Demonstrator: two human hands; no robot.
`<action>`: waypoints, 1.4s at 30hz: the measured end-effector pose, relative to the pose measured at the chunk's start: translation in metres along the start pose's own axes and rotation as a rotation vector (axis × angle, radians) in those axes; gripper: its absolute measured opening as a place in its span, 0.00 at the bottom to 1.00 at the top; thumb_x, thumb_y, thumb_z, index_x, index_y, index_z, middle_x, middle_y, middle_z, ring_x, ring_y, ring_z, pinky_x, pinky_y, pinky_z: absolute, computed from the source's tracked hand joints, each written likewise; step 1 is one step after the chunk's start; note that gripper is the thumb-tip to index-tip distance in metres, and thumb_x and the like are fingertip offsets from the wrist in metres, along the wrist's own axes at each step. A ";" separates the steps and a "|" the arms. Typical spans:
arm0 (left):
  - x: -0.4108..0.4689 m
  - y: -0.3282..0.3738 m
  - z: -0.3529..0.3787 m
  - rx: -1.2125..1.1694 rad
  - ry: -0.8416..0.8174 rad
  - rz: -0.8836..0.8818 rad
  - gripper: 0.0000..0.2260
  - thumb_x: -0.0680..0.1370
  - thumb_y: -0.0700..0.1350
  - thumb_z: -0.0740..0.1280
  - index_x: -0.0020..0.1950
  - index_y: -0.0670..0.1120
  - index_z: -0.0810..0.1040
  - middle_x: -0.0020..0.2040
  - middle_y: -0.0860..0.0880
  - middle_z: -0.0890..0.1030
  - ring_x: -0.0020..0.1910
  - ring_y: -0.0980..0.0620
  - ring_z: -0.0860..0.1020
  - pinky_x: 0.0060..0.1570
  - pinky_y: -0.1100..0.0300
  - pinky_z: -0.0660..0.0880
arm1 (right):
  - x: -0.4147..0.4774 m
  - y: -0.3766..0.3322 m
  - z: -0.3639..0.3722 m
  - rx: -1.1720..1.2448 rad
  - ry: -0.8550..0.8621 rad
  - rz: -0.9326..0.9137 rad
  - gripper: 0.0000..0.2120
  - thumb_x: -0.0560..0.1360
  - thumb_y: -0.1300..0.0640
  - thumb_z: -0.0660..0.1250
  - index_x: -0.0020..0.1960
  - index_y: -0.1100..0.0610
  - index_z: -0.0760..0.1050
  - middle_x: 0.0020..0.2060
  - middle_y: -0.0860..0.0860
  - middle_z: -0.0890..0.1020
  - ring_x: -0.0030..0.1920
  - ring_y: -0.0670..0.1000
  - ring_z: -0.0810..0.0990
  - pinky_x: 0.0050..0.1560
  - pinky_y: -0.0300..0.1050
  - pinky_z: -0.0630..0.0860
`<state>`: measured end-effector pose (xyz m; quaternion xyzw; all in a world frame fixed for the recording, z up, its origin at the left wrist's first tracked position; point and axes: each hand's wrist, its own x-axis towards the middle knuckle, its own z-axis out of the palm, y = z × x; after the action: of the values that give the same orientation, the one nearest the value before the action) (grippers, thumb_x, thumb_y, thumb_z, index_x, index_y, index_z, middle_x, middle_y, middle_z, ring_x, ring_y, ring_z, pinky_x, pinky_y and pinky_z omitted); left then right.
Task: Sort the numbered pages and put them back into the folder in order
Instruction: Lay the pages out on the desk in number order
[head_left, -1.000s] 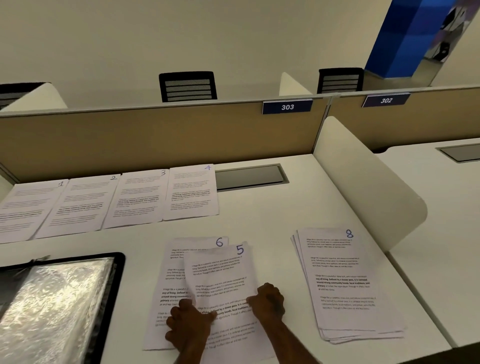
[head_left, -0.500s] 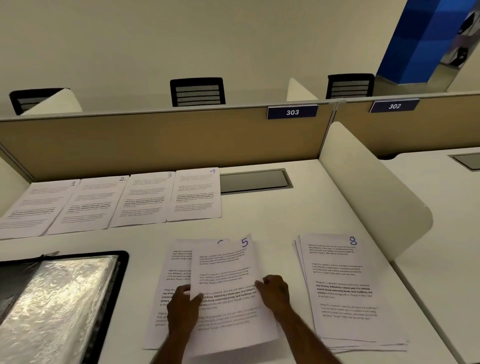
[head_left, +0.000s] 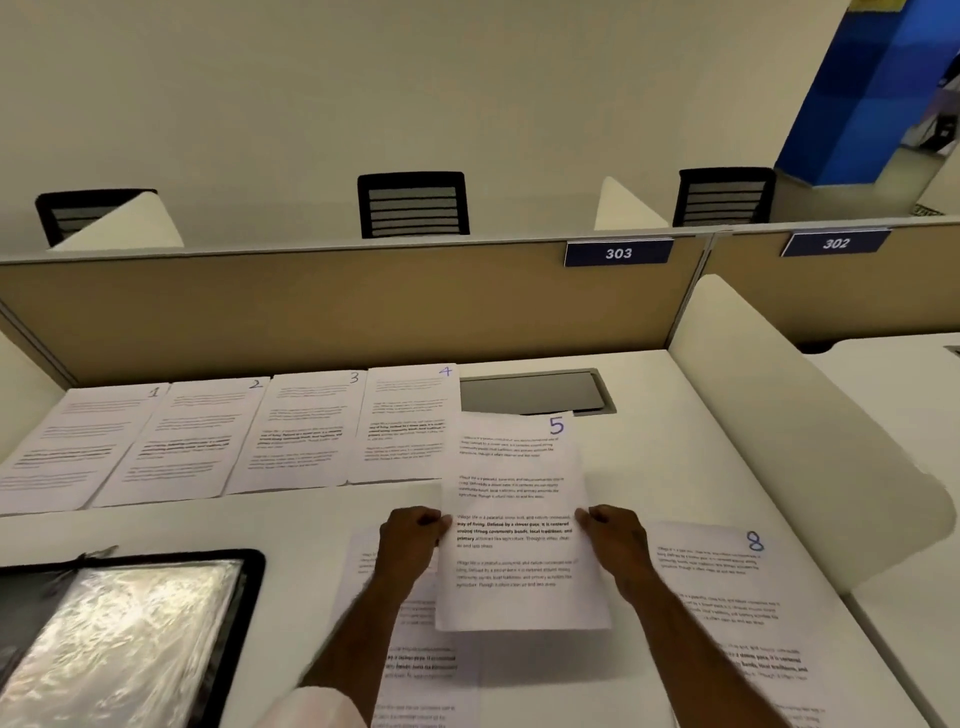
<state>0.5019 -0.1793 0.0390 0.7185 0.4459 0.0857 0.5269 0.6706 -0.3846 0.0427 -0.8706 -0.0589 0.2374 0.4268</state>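
On the bench (head_left: 675, 467) in front of you, as the head view has it, page 5 (head_left: 514, 499) is held between both hands. Your left grip (head_left: 410, 540) pinches its left edge and your right grip (head_left: 615, 538) pinches its right edge, fingers curled on the paper. The sheet's top edge crosses the near rim of the grey hatch (head_left: 530, 392), and its upper left corner sits just beside page 4 (head_left: 408, 421). Page 1 (head_left: 78, 447), page 2 (head_left: 192, 441) and page 3 (head_left: 301, 431) lie flat in a row left of page 4, below the tan divider (head_left: 311, 312). Another sheet (head_left: 415, 654) lies under your left forearm, its number hidden. The stack topped by page 8 (head_left: 727, 597) lies to the right. The open folder (head_left: 254, 571), with its shiny sleeve, lies at near left.
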 end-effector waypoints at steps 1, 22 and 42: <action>0.009 0.005 0.002 0.008 0.000 0.005 0.04 0.77 0.47 0.72 0.42 0.49 0.83 0.41 0.50 0.85 0.42 0.50 0.83 0.49 0.52 0.80 | 0.010 -0.004 -0.002 -0.003 0.010 0.002 0.16 0.79 0.52 0.66 0.34 0.57 0.75 0.33 0.50 0.80 0.34 0.49 0.77 0.34 0.41 0.69; 0.240 0.069 0.063 0.159 0.138 -0.115 0.12 0.72 0.50 0.76 0.46 0.42 0.85 0.44 0.46 0.85 0.43 0.47 0.83 0.48 0.56 0.78 | 0.258 -0.058 0.027 -0.006 0.063 -0.057 0.11 0.76 0.51 0.69 0.47 0.60 0.81 0.44 0.52 0.82 0.46 0.53 0.79 0.49 0.45 0.75; 0.270 0.048 0.080 0.294 0.248 -0.130 0.13 0.70 0.54 0.76 0.45 0.44 0.84 0.43 0.46 0.85 0.44 0.45 0.82 0.48 0.52 0.79 | 0.296 -0.043 0.056 -0.091 0.081 -0.011 0.14 0.75 0.48 0.71 0.47 0.60 0.81 0.46 0.55 0.84 0.46 0.56 0.81 0.50 0.47 0.76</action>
<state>0.7348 -0.0384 -0.0488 0.7414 0.5604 0.0735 0.3617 0.9097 -0.2265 -0.0609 -0.8977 -0.0573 0.1966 0.3900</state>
